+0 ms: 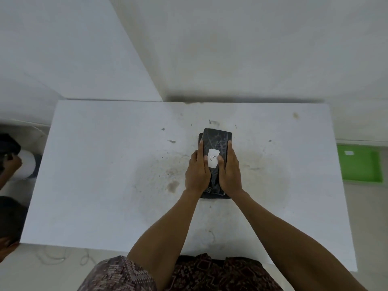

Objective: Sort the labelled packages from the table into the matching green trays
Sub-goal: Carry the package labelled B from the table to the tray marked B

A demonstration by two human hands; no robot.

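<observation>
A black wrapped package with a white label marked "B" lies on top of another black package at the middle of the white table. My left hand grips the top package's left side and my right hand grips its right side, thumbs on top beside the label. A green tray with a small white label sits on the floor to the right of the table.
The table top is stained and stands against a white wall corner. Another person's hand and dark items show at the left edge next to a white cylinder. A thin cord lies on the floor by the table's front left.
</observation>
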